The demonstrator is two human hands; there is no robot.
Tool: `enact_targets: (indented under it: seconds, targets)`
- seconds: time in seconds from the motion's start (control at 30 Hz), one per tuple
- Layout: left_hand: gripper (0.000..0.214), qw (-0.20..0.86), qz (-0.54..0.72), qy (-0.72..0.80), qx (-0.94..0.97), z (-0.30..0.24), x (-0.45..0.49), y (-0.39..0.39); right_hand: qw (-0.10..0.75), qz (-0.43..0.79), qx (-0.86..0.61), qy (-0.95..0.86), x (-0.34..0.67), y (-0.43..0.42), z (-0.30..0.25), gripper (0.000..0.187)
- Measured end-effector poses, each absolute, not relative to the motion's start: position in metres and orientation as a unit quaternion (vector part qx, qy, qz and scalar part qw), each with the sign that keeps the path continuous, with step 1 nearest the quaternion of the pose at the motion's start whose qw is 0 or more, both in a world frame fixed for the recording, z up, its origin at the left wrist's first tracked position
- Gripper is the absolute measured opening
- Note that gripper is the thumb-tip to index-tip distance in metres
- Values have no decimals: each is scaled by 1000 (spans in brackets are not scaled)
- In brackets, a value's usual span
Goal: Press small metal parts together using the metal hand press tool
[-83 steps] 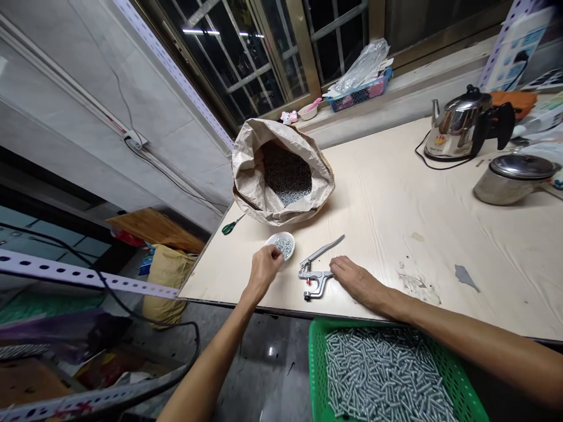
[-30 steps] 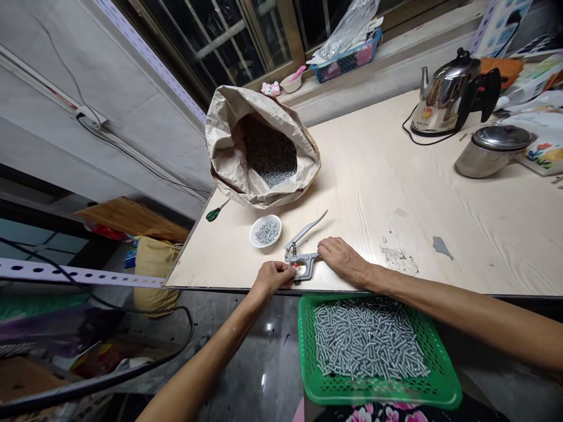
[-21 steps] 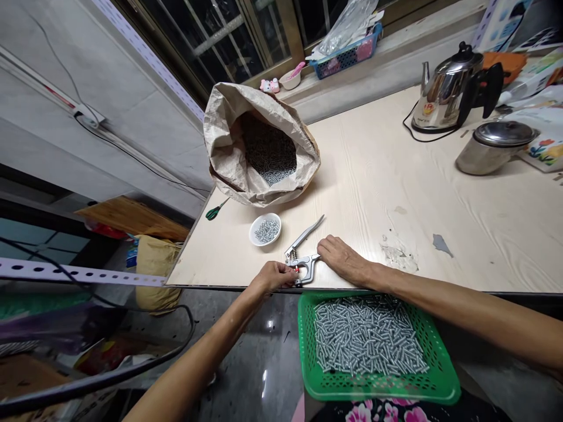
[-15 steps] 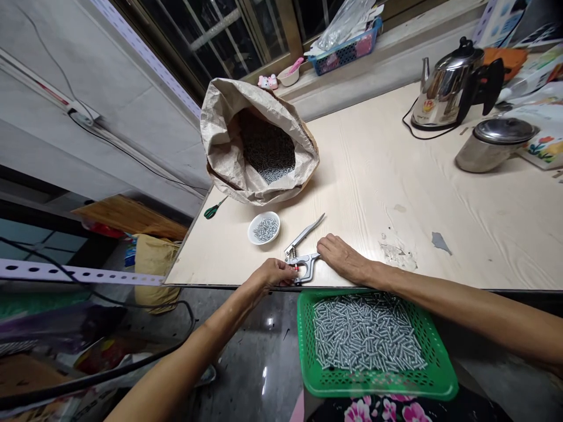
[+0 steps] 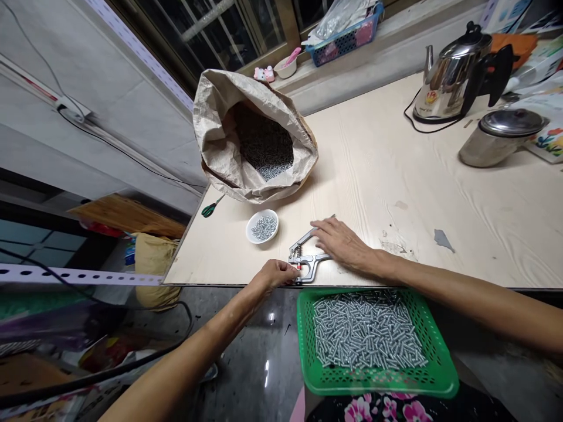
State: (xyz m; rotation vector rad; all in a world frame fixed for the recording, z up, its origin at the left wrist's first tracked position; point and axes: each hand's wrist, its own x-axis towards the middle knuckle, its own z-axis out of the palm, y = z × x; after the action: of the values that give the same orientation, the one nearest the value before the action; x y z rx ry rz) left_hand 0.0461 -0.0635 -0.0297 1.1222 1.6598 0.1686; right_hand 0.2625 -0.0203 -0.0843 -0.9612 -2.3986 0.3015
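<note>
A metal hand press tool with a red part at its jaws lies near the table's front edge. My left hand is pinched at the tool's jaws, on something too small to make out. My right hand lies over the tool's upper handle, fingers stretched flat on it. A small white bowl of little metal parts sits just left of the tool. Below the table edge a green basket holds several silvery screws.
An open paper sack of dark screws stands at the table's back left, green-handled scissors beside it. A steel kettle and a lidded pot stand far right. A blue basket rests on the windowsill.
My left hand came from the white bowl to the tool's jaws. My right hand shifted from the lower handle up onto the upper handle, which now lies lower.
</note>
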Motion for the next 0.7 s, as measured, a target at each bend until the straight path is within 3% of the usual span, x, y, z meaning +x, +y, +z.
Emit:
enact_targets:
  seconds: [0.17,0.27,0.53,0.7]
  targets:
    - [36,540,75,700,461,-30,45,-62,132,112,-377,-910,271,-1,-72,90]
    - [34,536,69,707,456,-32,44,-62,69,131,-360,-921,280,2,-68,106]
    - [33,542,69,708,446,-33,46,-60,80,122,-353,-924,289,0,-61,92]
    - [30,514,45,705,487,-29,45,-63,68,129,-379,-914,285,-5,-56,58]
